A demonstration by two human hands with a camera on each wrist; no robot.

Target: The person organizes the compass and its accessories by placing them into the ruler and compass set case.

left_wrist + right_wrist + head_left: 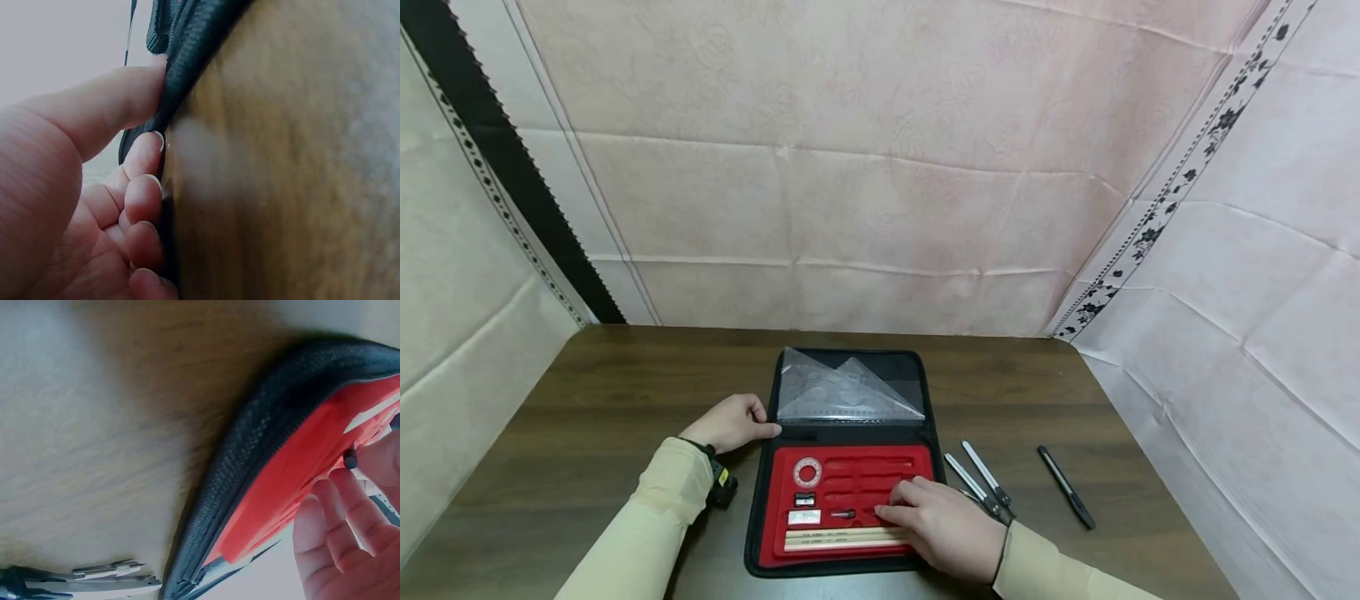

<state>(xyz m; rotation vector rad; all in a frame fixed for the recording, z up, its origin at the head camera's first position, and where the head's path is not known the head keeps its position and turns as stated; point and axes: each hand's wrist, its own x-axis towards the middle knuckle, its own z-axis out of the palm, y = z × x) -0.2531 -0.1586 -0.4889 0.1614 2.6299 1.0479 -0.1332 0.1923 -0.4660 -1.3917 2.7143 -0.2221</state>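
A black zippered case (752, 533) lies unfolded on the table, its red tray (917, 458) towards me. My left hand (733, 423) pinches the case's left edge near the fold; in the left wrist view the thumb presses the black fabric edge (187, 62) from above, fingers curled below. Over the tray's right side, my right hand (943, 527) pinches a small black cylindrical piece (350, 459) between thumb and fingertips. The tray bears a round white ring (807, 472), a sharpener (805, 500), a white eraser (804, 517), a small dark piece (843, 514) and pencils (842, 546).
Clear set squares (842, 392) stick up from the case's far half. Right of the case lie metal compasses (983, 475), partly behind my right hand, and farther right a black pen (1066, 487). Pale cloth (820, 208) hangs behind the wooden table (625, 400).
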